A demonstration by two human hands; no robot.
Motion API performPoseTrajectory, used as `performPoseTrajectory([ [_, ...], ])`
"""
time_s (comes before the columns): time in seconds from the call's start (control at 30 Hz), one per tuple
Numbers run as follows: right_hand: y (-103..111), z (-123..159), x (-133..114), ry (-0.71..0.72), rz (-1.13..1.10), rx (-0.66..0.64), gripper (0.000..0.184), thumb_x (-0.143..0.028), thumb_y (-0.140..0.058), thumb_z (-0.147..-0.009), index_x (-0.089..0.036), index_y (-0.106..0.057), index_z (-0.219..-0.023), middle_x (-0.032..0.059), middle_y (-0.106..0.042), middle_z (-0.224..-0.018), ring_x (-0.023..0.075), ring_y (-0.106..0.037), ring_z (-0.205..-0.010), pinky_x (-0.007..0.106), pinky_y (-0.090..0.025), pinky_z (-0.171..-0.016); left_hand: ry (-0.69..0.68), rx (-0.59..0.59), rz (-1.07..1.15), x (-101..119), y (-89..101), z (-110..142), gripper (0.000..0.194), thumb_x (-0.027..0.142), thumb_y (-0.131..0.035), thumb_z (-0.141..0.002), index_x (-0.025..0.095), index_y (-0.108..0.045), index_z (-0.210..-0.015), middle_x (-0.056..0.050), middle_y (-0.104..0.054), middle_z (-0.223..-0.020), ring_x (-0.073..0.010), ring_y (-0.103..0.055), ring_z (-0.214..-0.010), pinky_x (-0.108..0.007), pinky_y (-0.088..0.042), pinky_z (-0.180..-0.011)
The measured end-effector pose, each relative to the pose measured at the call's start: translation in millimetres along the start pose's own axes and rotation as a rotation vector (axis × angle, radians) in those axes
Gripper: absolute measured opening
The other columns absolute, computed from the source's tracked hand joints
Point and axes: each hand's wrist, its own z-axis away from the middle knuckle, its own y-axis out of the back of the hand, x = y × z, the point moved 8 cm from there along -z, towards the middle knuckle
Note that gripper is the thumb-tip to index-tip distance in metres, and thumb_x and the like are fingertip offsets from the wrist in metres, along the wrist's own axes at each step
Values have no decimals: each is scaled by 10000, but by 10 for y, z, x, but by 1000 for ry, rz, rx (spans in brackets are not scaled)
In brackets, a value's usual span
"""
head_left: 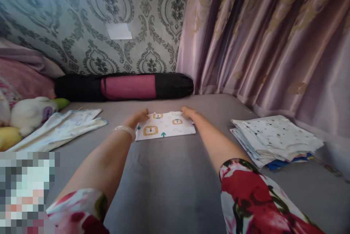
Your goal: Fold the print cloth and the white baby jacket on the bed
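Observation:
A white cloth (169,130) with orange lion faces and green arrow-like prints lies folded flat in a rectangle on the grey bed sheet (164,183). At its far left corner, my left hand (141,116) is closed on the edge, with a pale bangle on that wrist. My right hand (188,112) grips the far right corner in the same way. Both arms are stretched forward, and the fingertips are small and slightly blurred.
Folded cloths (276,135) are stacked at the right. Loose pale cloths (65,126) lie at the left, beside a white plush toy (31,113). A black and pink bolster-shaped bag (128,87) rests along the wall, and a curtain (246,37) hangs at the right.

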Motion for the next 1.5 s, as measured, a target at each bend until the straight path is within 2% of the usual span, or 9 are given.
performPoseTrajectory([
  [0.2, 142, 229, 85, 30, -54, -5, 324, -178, -564, -870, -227, -608, -1187, 65, -690, -1145, 204, -648, -1003, 260, -491, -802, 37, 118, -24, 55, 190, 356, 281, 255, -459, -823, 207, -626, -1043, -116, -709, -1095, -255, -620, -1051, -447, -395, -967],
  [0.37, 439, 406, 26, 95, -76, 43, 373, -152, -584, -868, -196, -597, -1239, 68, -607, -1313, 188, -571, -1159, 226, -432, -914, -31, 133, 36, 56, 544, 503, 359, 290, -532, -762, 223, -656, -1092, -77, -720, -1086, -244, -627, -1021, -360, -437, -885],
  [0.53, 719, 649, 0, 169, -95, 24, 293, -121, -576, -862, -173, -687, -1128, 39, -704, -1126, 171, -622, -1047, 183, -439, -828, -162, 109, 147, 86, 810, 658, 362, 344, -519, -743, 169, -717, -990, -51, -732, -940, -196, -643, -865, -250, -468, -740],
  [0.63, 902, 779, 3, 202, -122, 86, 295, -112, -557, -865, -158, -692, -1124, 46, -710, -1094, 165, -630, -999, 182, -436, -792, -204, 174, 193, 109, 995, 789, 384, 343, -512, -752, 151, -714, -1017, -55, -730, -944, -184, -638, -842, -246, -470, -741],
  [0.8, 1032, 974, -25, 283, -91, 286, 328, -75, -490, -867, -147, -667, -1133, 74, -670, -1143, 180, -581, -1060, 240, -409, -909, -211, 377, 115, 177, 1158, 1075, 418, 210, -451, -762, 207, -690, -1105, -43, -731, -1034, -196, -645, -952, -290, -443, -880],
  [0.9, 900, 1145, -59, 352, -21, 349, 341, -40, -446, -846, -128, -659, -1097, 97, -643, -1116, 193, -545, -1065, 267, -386, -944, -229, 439, 68, 201, 1003, 1246, 444, 159, -414, -781, 231, -675, -1133, -42, -732, -1071, -198, -642, -1028, -345, -356, -1031],
  [1.03, 577, 1481, -106, 450, 59, 343, 344, -18, -425, -825, -156, -641, -1055, 87, -613, -1090, 205, -507, -1039, 287, -372, -926, -281, 417, 46, 175, 555, 1470, 437, 147, -363, -834, 263, -659, -1136, -27, -742, -1052, -179, -648, -1016, -414, -213, -1137],
  [1.27, 7, 1988, -149, 585, 126, 283, 332, 4, -388, -849, -165, -605, -1034, 97, -585, -1067, 215, -480, -993, 310, -374, -868, -467, 358, 26, 271, -90, 1970, 473, 101, -362, -787, 262, -650, -1125, -45, -709, -1155, -193, -605, -1125, -478, -198, -1143],
  [1.5, -260, 2023, -42, 556, 30, 93, 436, 44, -463, -735, -178, -630, -1071, 82, -592, -1136, 207, -500, -1080, 307, -387, -928, -419, 241, 34, 294, -295, 2055, 440, 94, -382, -738, 264, -679, -1014, -15, -710, -1166, -186, -608, -1136, -472, -251, -1122],
])
